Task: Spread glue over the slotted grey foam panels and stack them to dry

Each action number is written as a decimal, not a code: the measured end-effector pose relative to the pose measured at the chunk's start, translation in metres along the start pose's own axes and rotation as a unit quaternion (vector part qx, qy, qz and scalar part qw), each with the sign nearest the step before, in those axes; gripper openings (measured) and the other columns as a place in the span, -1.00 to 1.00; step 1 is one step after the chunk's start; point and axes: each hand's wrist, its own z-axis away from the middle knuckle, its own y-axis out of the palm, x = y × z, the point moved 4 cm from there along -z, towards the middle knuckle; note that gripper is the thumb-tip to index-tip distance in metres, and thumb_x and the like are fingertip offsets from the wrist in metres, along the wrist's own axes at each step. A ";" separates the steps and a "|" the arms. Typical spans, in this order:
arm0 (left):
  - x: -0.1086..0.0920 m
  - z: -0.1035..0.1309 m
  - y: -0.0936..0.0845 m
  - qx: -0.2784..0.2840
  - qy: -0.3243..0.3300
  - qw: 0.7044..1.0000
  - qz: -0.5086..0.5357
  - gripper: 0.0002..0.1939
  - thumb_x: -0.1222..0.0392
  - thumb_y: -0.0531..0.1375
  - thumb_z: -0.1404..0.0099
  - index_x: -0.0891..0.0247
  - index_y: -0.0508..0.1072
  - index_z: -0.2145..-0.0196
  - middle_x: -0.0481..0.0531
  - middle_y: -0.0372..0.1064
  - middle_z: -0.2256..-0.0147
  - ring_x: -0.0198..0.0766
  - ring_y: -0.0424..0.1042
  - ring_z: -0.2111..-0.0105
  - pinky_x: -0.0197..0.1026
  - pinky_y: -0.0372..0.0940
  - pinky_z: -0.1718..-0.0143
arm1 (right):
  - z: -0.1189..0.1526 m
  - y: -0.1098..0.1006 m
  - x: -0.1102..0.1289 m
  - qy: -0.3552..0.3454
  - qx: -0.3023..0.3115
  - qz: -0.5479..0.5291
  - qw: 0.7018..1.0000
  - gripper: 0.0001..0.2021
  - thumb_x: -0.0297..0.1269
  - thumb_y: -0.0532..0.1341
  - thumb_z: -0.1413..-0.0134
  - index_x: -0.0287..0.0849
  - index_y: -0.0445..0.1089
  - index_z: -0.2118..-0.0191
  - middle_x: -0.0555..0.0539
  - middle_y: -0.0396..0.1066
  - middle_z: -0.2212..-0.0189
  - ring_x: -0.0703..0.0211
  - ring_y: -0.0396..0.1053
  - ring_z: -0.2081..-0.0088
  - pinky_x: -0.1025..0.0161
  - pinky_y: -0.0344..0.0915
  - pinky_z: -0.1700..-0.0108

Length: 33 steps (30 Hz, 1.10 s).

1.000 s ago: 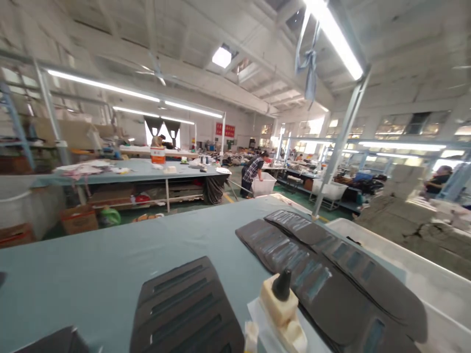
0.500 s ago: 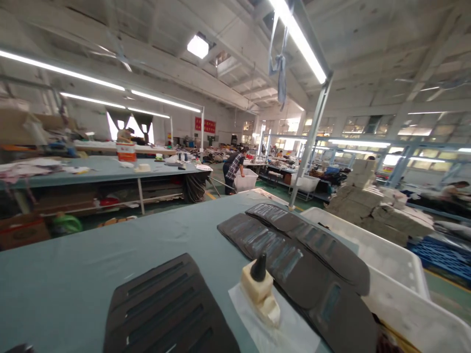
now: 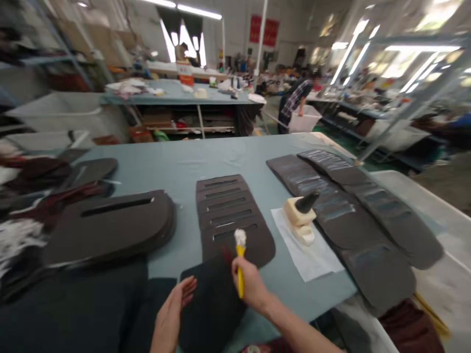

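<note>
My right hand grips the yellow handle of a brush, whose white bristles point away from me over the near end of a dark slotted panel. Left of it, my left hand is raised with fingers extended and holds nothing, beside a plain black piece. A cream block with a black cone-shaped top rests on a white sheet. Farther left lies a stack of rounded dark panels with one long slot.
The blue-green table has overlapping dark panels along its right side. A white bin adjoins the right edge. Cloth pieces are heaped at left. Across the aisle, a person bends over a white cart.
The view has turned left and down. Both hands and the brush have come into sight, along with the stack and cloth at left.
</note>
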 end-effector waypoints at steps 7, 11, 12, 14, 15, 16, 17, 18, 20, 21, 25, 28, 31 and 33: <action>0.012 0.003 0.006 0.010 0.050 0.999 -0.005 -0.56 -0.15 0.01 -0.25 0.22 0.44 0.16 0.10 0.43 0.11 -0.11 0.38 0.06 0.01 0.24 -0.05 | -0.010 -0.043 -0.109 0.014 -0.157 0.042 0.987 -0.83 -0.23 0.11 -0.04 -0.15 0.15 0.25 0.00 0.26 0.40 0.25 0.23 0.44 0.33 0.15 0.37; 0.005 -0.001 0.051 -0.009 0.197 0.969 -0.150 -0.67 0.00 0.00 -0.30 0.19 0.43 0.15 0.11 0.38 0.07 -0.09 0.31 0.01 0.05 0.20 -0.04 | -0.005 -0.033 -0.150 0.083 -0.144 0.183 0.969 -0.85 -0.33 0.11 -0.07 -0.17 0.18 0.21 -0.02 0.28 0.40 0.23 0.26 0.44 0.34 0.07 0.43; 0.003 -0.003 0.060 -0.020 0.223 0.957 -0.186 -0.68 0.03 -0.01 -0.30 0.18 0.42 0.11 0.12 0.35 0.02 -0.08 0.28 -0.03 0.06 0.19 -0.05 | -0.005 -0.028 -0.155 0.093 -0.140 0.207 0.964 -0.87 -0.40 0.08 -0.08 -0.18 0.19 0.21 -0.03 0.29 0.39 0.24 0.27 0.44 0.35 0.05 0.43; -0.004 -0.013 0.073 -0.046 0.256 0.931 -0.257 -0.66 0.10 -0.02 -0.32 0.17 0.37 0.02 0.13 0.28 -0.06 -0.05 0.20 -0.09 0.07 0.15 -0.05 | -0.005 -0.020 -0.160 0.110 -0.134 0.244 0.954 -0.85 -0.49 0.03 -0.10 -0.18 0.21 0.21 -0.04 0.29 0.39 0.25 0.28 0.43 0.36 0.02 0.44; -0.009 -0.020 0.076 -0.060 0.264 0.918 -0.290 -0.64 0.13 -0.03 -0.32 0.18 0.33 -0.03 0.14 0.24 -0.10 -0.05 0.17 -0.12 0.06 0.13 -0.06 | -0.006 -0.017 -0.161 0.120 -0.134 0.258 0.949 -0.83 -0.52 0.03 -0.09 -0.19 0.22 0.20 -0.04 0.29 0.39 0.25 0.28 0.42 0.36 0.00 0.45; -0.014 -0.028 0.077 -0.071 0.266 0.906 -0.321 -0.61 0.16 -0.03 -0.32 0.20 0.29 -0.08 0.16 0.22 -0.11 -0.05 0.14 -0.13 0.05 0.11 -0.08 | -0.007 -0.016 -0.162 0.131 -0.135 0.267 0.945 -0.81 -0.54 0.03 -0.08 -0.19 0.23 0.20 -0.05 0.29 0.39 0.25 0.29 0.42 0.35 0.00 0.45; -0.019 -0.037 0.077 -0.077 0.261 0.895 -0.352 -0.59 0.19 -0.03 -0.31 0.23 0.26 -0.10 0.19 0.23 -0.10 -0.05 0.15 -0.12 0.04 0.09 -0.07 | -0.008 -0.016 -0.162 0.141 -0.136 0.272 0.942 -0.80 -0.56 0.04 -0.07 -0.19 0.24 0.19 -0.05 0.29 0.39 0.25 0.29 0.41 0.35 -0.01 0.45; -0.024 -0.046 0.075 -0.077 0.249 0.887 -0.382 -0.58 0.21 0.00 -0.30 0.25 0.25 -0.11 0.21 0.26 -0.06 -0.04 0.17 -0.09 0.03 0.09 -0.06 | -0.009 -0.016 -0.162 0.149 -0.136 0.274 0.940 -0.79 -0.57 0.05 -0.06 -0.19 0.24 0.19 -0.05 0.29 0.39 0.24 0.29 0.41 0.35 -0.01 0.45; -0.030 -0.065 0.070 -0.053 0.218 0.875 -0.429 -0.57 0.22 0.07 -0.24 0.25 0.27 -0.07 0.20 0.32 0.05 -0.03 0.24 0.02 0.04 0.11 0.01 | -0.010 -0.018 -0.161 0.163 -0.135 0.274 0.938 -0.77 -0.59 0.05 -0.05 -0.19 0.25 0.20 -0.05 0.30 0.39 0.25 0.29 0.41 0.35 -0.01 0.45; -0.032 -0.073 0.067 -0.032 0.206 0.872 -0.443 -0.60 0.21 0.11 -0.21 0.24 0.32 -0.02 0.17 0.34 0.11 -0.02 0.26 0.07 0.04 0.12 0.04 | -0.011 -0.019 -0.161 0.167 -0.133 0.273 0.938 -0.77 -0.60 0.04 -0.05 -0.19 0.26 0.20 -0.05 0.30 0.39 0.25 0.29 0.42 0.34 -0.01 0.45; -0.032 -0.095 0.063 0.041 0.182 0.897 -0.400 -0.87 0.15 0.19 -0.11 0.21 0.42 0.36 0.07 0.33 0.26 -0.07 0.29 0.17 -0.05 0.16 0.14 | -0.009 -0.019 -0.163 0.170 -0.134 0.267 0.939 -0.74 -0.61 0.04 -0.04 -0.19 0.26 0.18 -0.05 0.29 0.38 0.25 0.27 0.42 0.34 -0.01 0.44; -0.026 -0.106 0.064 0.058 0.165 0.940 -0.293 -0.91 0.17 0.14 -0.15 0.21 0.36 0.37 0.01 0.34 0.35 -0.20 0.35 0.29 -0.18 0.20 0.22 | -0.007 -0.018 -0.166 0.169 -0.146 0.257 0.940 -0.72 -0.62 0.05 -0.01 -0.19 0.26 0.17 -0.05 0.26 0.37 0.26 0.25 0.42 0.34 -0.01 0.43; -0.018 -0.113 0.068 0.024 0.146 0.954 -0.260 -0.82 0.20 0.08 -0.19 0.21 0.30 0.22 0.00 0.35 0.36 -0.24 0.38 0.33 -0.21 0.23 0.25 | -0.004 -0.019 -0.168 0.167 -0.165 0.251 0.939 -0.70 -0.62 0.05 0.01 -0.19 0.26 0.15 -0.05 0.23 0.35 0.27 0.22 0.44 0.34 0.00 0.43; -0.013 -0.116 0.070 -0.011 0.133 0.959 -0.250 -0.77 0.19 0.08 -0.18 0.23 0.27 0.17 0.00 0.34 0.37 -0.22 0.39 0.34 -0.18 0.25 0.25 | -0.003 -0.020 -0.169 0.164 -0.176 0.247 0.939 -0.67 -0.64 0.06 0.03 -0.20 0.26 0.14 -0.06 0.22 0.33 0.27 0.20 0.44 0.35 0.02 0.43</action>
